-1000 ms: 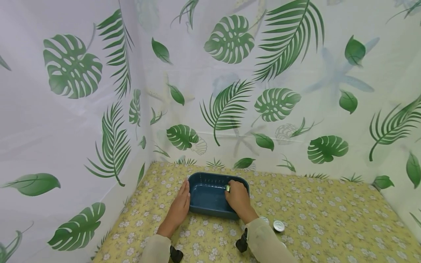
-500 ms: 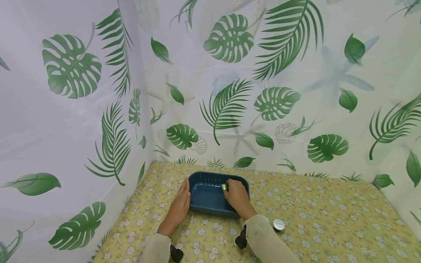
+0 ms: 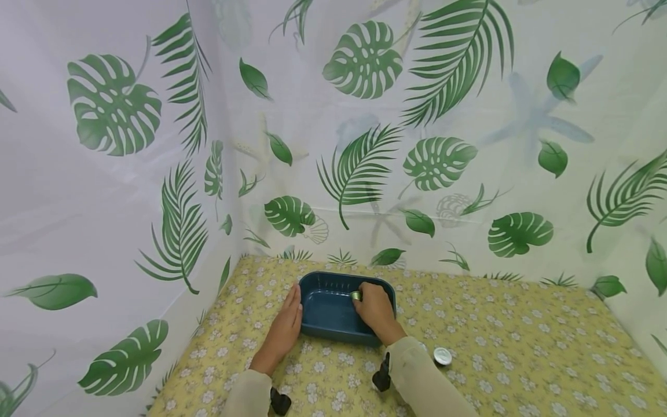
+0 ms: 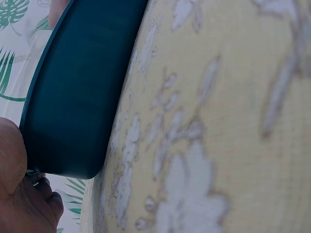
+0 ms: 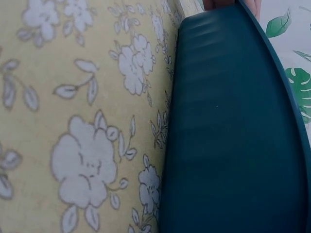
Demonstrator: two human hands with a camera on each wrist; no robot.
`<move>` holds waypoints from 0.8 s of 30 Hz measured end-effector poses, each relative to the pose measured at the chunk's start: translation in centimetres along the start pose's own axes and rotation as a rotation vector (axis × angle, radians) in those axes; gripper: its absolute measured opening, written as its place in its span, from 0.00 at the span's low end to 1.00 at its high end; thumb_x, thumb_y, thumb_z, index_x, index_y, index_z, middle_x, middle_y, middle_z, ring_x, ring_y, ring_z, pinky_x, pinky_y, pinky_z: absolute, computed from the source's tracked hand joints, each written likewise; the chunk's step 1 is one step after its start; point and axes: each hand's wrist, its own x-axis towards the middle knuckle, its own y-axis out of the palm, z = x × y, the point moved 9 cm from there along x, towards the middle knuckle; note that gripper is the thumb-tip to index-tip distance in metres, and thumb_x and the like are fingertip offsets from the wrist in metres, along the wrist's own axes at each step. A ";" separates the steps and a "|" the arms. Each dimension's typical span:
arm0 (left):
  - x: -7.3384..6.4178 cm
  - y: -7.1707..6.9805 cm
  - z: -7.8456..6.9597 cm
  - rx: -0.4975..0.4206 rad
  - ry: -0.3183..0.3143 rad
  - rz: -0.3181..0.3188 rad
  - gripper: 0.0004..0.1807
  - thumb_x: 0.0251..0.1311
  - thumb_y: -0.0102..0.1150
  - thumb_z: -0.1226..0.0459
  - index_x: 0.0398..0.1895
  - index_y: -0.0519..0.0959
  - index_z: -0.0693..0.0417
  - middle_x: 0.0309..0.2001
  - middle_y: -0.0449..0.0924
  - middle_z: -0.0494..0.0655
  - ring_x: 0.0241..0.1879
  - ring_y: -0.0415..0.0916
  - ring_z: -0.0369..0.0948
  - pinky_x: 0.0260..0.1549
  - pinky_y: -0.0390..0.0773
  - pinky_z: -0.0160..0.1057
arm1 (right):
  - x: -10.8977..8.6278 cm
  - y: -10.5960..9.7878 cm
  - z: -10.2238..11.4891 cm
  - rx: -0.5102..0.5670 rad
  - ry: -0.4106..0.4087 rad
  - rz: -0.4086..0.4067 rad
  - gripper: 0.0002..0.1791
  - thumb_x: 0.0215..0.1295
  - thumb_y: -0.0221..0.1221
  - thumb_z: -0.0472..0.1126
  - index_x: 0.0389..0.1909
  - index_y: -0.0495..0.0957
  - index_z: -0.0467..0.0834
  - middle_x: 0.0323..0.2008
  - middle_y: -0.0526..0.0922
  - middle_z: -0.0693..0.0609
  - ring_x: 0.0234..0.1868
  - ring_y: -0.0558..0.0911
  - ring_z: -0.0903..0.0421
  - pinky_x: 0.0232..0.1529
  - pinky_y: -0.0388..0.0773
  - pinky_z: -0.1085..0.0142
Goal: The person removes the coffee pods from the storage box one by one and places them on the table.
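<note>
A dark teal basin (image 3: 333, 335) stands on the flowered cloth, its near wall also showing in the left wrist view. Against its left end rests my left hand (image 3: 283, 330), fingers straight along the outside. My right hand (image 3: 376, 307) reaches over the basin's right part and pinches a small shiny green capsule (image 3: 356, 295) between thumb and fingers. Most of that capsule is hidden by the hand. In the right wrist view the basin's long outer wall (image 5: 228, 126) fills the middle, and fingertips (image 5: 219, 4) show at its far end.
A round silver-topped capsule with a dark side (image 3: 442, 356) sits on the cloth (image 3: 521, 341) to the right of my right sleeve. Another pale round top (image 3: 422, 346) peeks out beside the sleeve. Leaf-printed sheets (image 3: 469, 197) hang behind and at the left.
My right hand has shifted slightly left inside the basin, and more of the green capsule shows at its fingertips. The left hand stays against the basin's left end.
</note>
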 end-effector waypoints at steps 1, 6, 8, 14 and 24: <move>0.0 0.0 0.0 0.001 -0.001 0.001 0.31 0.84 0.35 0.60 0.82 0.44 0.60 0.82 0.34 0.49 0.80 0.41 0.49 0.72 0.57 0.57 | 0.0 0.1 0.0 -0.001 0.004 0.002 0.09 0.62 0.71 0.35 0.38 0.83 0.34 0.28 0.83 0.45 0.23 0.79 0.56 0.25 0.78 0.61; 0.0 0.1 0.0 0.005 -0.006 0.003 0.31 0.84 0.34 0.60 0.82 0.43 0.59 0.82 0.34 0.48 0.80 0.42 0.49 0.72 0.57 0.57 | 0.1 0.4 -0.2 0.000 0.025 0.024 0.07 0.63 0.70 0.36 0.36 0.83 0.36 0.26 0.81 0.48 0.21 0.77 0.57 0.23 0.76 0.62; 0.0 0.1 0.0 0.004 -0.010 0.004 0.31 0.84 0.34 0.60 0.82 0.43 0.59 0.82 0.34 0.47 0.80 0.41 0.49 0.72 0.57 0.56 | 0.2 0.4 -0.2 -0.003 0.023 0.029 0.07 0.63 0.70 0.36 0.34 0.82 0.37 0.25 0.80 0.49 0.21 0.76 0.57 0.23 0.74 0.63; 0.0 0.1 0.1 0.003 -0.013 0.005 0.31 0.84 0.34 0.60 0.82 0.43 0.58 0.82 0.34 0.47 0.80 0.41 0.48 0.72 0.57 0.56 | 0.4 0.5 -0.1 -0.002 0.018 0.045 0.08 0.62 0.71 0.37 0.34 0.82 0.37 0.25 0.79 0.49 0.21 0.75 0.57 0.23 0.74 0.63; 0.0 0.1 0.3 0.003 -0.013 0.006 0.31 0.84 0.34 0.60 0.82 0.43 0.59 0.82 0.33 0.47 0.80 0.41 0.49 0.72 0.57 0.56 | 0.3 0.9 0.2 0.006 -0.012 0.056 0.09 0.60 0.72 0.33 0.39 0.84 0.36 0.30 0.84 0.45 0.24 0.78 0.56 0.26 0.76 0.61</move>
